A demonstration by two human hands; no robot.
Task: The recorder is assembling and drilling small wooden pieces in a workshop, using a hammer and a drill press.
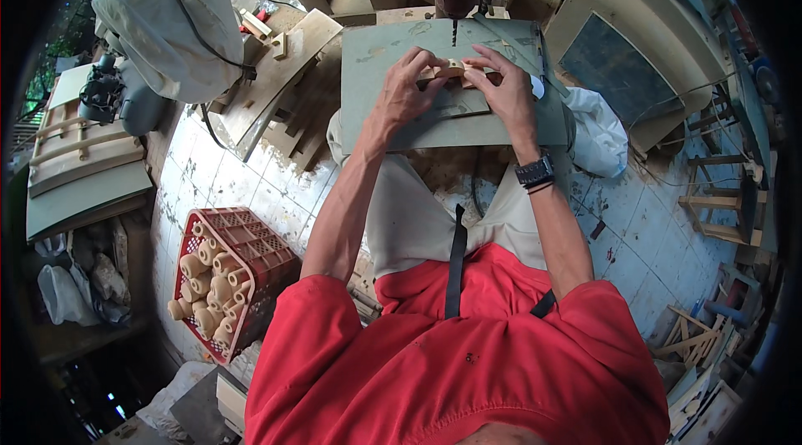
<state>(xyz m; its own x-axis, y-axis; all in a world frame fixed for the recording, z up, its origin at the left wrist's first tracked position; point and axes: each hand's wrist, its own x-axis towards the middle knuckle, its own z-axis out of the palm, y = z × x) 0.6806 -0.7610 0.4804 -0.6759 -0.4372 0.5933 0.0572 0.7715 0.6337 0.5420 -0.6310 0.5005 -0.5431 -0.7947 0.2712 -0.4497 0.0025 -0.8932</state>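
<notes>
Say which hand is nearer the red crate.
Left. The left hand is ahead and right of the red crate, at the left of the wooden piece; the right hand is farther right, at the piece's right.

obstacle: drill bit [454, 32], far middle | room: over board [368, 67], far left

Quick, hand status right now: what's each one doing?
Left hand: closed, gripping the left end of a small wooden piece.
Right hand: closed, gripping the piece's right end.
</notes>
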